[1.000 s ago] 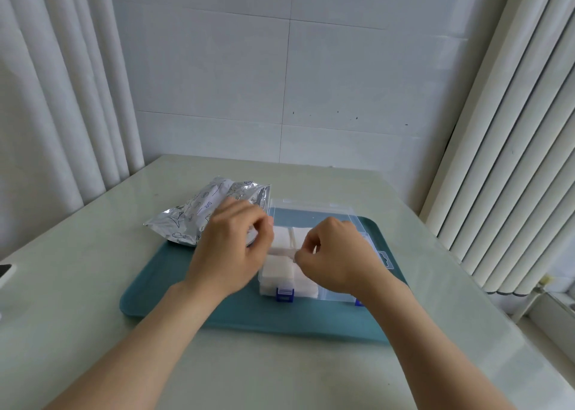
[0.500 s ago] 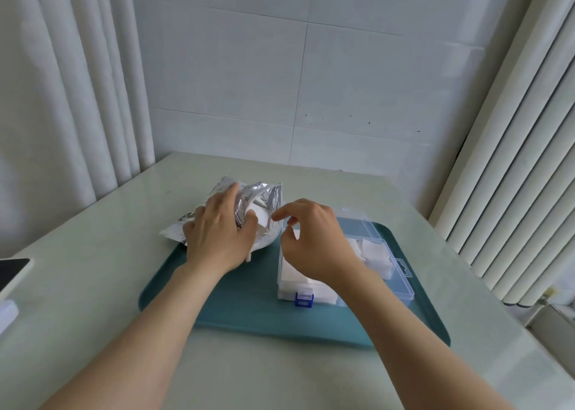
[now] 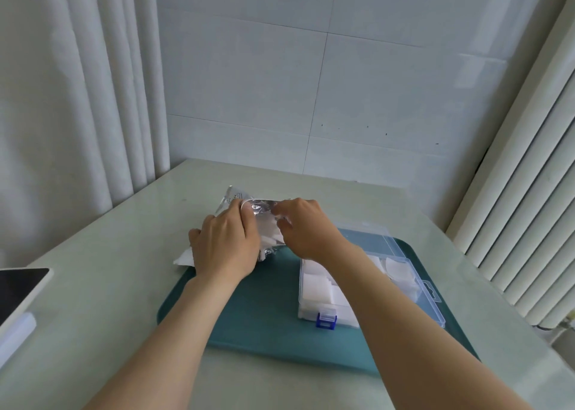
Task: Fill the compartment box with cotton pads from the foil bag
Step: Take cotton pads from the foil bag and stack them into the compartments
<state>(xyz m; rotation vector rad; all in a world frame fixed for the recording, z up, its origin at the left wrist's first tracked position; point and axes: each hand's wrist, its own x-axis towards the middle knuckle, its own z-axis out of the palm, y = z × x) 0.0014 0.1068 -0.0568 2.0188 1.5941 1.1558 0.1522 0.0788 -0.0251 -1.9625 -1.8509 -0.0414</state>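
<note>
The left hand's [image 3: 225,247] fingers [image 3: 238,223] are curling round the left side of the foil bag [image 3: 264,206], gripping it. The right hand's [image 3: 306,232] fingers [image 3: 284,221] are bending narrowly at the bag's open mouth and pinching its upper foil lip; whether they are also touching the pads inside cannot be told. The crinkled silver bag is lying at centre frame, half on the far left corner of the teal tray [image 3: 264,310], and white cotton pads [image 3: 270,237] are showing in its mouth between the two hands. The right forearm is crossing over the clear compartment box [image 3: 432,300], which is sitting on the tray at centre right with its lid [image 3: 364,238] lying open behind it, a blue latch [image 3: 325,321] at the front and white pads filling its compartments. The tray is resting on the pale surface [image 3: 109,269], and a dark-screened device [image 3: 18,288] is lying at the left edge. Pale curtains [image 3: 77,98] are hanging at both sides of a tiled wall [image 3: 311,83].
</note>
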